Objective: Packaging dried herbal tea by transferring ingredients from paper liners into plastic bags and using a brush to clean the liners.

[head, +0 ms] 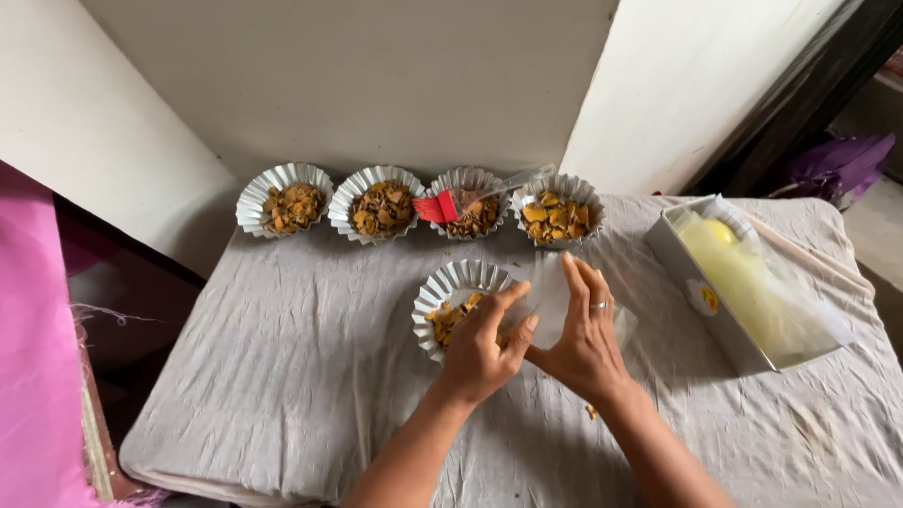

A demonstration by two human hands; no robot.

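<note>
near fluted foil cup (450,285) sat at mid-table, holding broken orange-brown crumbs (444,320) in its bowl. a clear plastic bag (548,293) hung over the cup's right rim, touching it, tilted toward the cup. left hand (480,350) lay across the near right part of the cup, thumb and forefinger pinching the lower edge of the bag; its grip was pressed together on the plastic. right hand (585,339) stood just right of the cup, fingers straight and upright against the bag's far side, thumb under it, a ring (599,305) on one finger; grip pinching the bag, not spread. a few loose crumbs (591,411) lay on the cloth just near-right of the cup, below the right wrist.

behind the cup, along the wall, stood a row of four more foil cups, all filled with like crumbs: far-left cup (282,198), second cup (378,204), third cup (470,203), fourth cup (558,209). a brush with a red head (435,208) and clear handle rested across the third cup, head toward the second.

well right of the near cup sat a long grey tray (698,287) at an angle, holding a pale yellow bag (743,282) under clear film. wrinkled grey cloth (301,367) covered the table. pink fabric (33,357) hung far left of the cup, off the table edge. white wall (376,85) rose behind the row.
</note>
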